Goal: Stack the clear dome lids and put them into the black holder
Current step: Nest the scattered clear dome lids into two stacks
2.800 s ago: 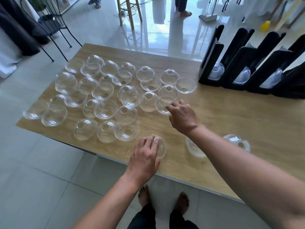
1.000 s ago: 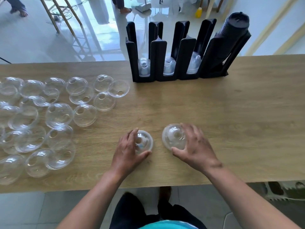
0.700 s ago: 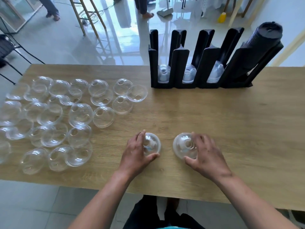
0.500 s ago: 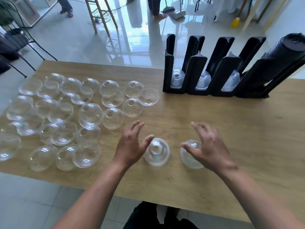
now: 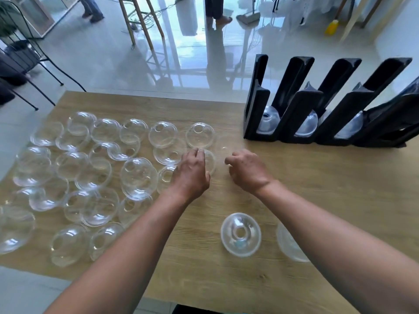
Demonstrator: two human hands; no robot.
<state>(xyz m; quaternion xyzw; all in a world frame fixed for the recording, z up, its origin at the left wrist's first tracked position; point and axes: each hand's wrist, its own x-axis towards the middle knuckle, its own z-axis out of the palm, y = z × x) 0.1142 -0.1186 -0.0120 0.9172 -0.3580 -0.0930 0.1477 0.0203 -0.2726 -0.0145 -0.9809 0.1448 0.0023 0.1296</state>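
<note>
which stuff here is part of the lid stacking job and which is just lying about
Part of the job:
- loose clear dome lids spread over the table
- two small lid stacks near the front edge
- black holder, some lids already in its slots
- left hand and right hand

Just lying about:
- black wire chair
- wooden ladder legs
- yellow dustpan

clear dome lids [image 5: 138,175], black holder [image 5: 301,109], tan table [image 5: 340,191] (wood grain), yellow bottle [image 5: 331,27].
</note>
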